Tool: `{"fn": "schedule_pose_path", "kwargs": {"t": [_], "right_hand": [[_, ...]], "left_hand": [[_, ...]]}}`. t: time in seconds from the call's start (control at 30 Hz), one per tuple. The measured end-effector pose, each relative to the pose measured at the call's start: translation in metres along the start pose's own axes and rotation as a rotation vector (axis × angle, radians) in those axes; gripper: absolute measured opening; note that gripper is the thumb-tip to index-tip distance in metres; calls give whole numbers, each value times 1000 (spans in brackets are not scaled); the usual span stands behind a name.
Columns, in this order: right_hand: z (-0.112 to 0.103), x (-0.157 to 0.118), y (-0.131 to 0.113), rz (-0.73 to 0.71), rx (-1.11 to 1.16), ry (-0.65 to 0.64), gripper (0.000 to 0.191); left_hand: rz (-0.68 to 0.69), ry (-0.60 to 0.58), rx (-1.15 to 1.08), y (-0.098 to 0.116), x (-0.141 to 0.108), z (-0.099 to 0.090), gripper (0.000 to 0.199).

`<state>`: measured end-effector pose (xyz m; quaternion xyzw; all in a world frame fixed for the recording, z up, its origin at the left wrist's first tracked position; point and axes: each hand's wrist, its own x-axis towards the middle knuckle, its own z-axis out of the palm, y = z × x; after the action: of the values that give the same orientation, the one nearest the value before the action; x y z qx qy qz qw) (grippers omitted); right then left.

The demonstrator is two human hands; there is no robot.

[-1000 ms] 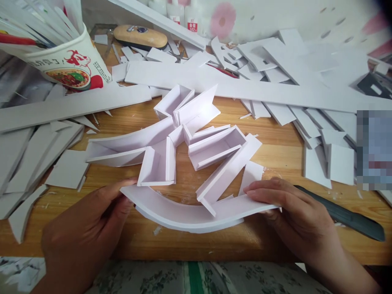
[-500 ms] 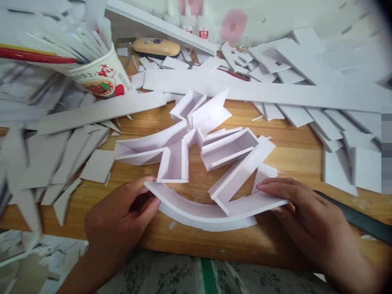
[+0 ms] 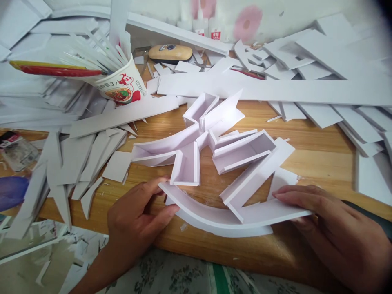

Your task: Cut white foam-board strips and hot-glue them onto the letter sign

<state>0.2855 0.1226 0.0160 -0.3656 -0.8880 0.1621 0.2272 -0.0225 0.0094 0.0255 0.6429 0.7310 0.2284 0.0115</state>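
Note:
A curved white foam-board strip (image 3: 208, 215) stands on edge, bowed toward me, near the table's front. My left hand (image 3: 141, 214) pinches its left end between thumb and fingers. At the other end, my right hand (image 3: 324, 220) grips the strip, thumb underneath and fingers on top. Inside the curve, a slanted white foam-board piece (image 3: 255, 175) touches the strip. Just beyond stands a white hollow foam-board shape (image 3: 183, 155) with upright walls, and a boxed part (image 3: 245, 153) lies to its right. A flat white sheet edge shows below the strip.
A paper cup (image 3: 122, 83) full of thin sticks and a red-handled tool stands at back left. White foam-board offcuts (image 3: 88, 155) lie left, and more (image 3: 321, 61) at back right. A long board (image 3: 260, 87) crosses behind. Glue bottles (image 3: 214, 28) and an oval case (image 3: 170, 53) stand farther back.
The whole scene has shifted right in view as the camera turned left. Both hands keep hold of the curved strip, which stays about the same against the other pieces.

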Motion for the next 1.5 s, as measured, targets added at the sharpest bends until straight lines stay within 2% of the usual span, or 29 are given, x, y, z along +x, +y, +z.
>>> {"fn": "schedule_pose_path", "kwargs": {"t": [0.17, 0.33, 0.57, 0.83, 1.07, 1.2, 1.33, 1.5], "right_hand": [[-4, 4, -2, -69, -26, 4, 16], [-5, 4, -4, -41, -2, -41, 15], [-5, 5, -5, -32, 78, -35, 11], [-3, 4, -5, 36, 163, -52, 8], [-1, 2, -8, 64, 117, 9, 10], [-2, 2, -10, 16, 70, 56, 14], [-6, 4, -15, -56, -97, 135, 23], [-9, 10, -28, -257, -198, 45, 40]], "left_hand": [[-21, -17, -57, -3, -3, -2, 37], [-11, 13, 32, 0, 0, -3, 42], [-77, 40, 157, 8, 7, -2, 49], [-224, 38, 65, 10, 3, -1, 33], [-301, -56, -6, 16, 8, -4, 23], [-281, -27, -19, 16, 10, -4, 23], [-232, -43, -62, 11, 9, -3, 26], [-268, -70, -100, 11, 8, -4, 32]]}}
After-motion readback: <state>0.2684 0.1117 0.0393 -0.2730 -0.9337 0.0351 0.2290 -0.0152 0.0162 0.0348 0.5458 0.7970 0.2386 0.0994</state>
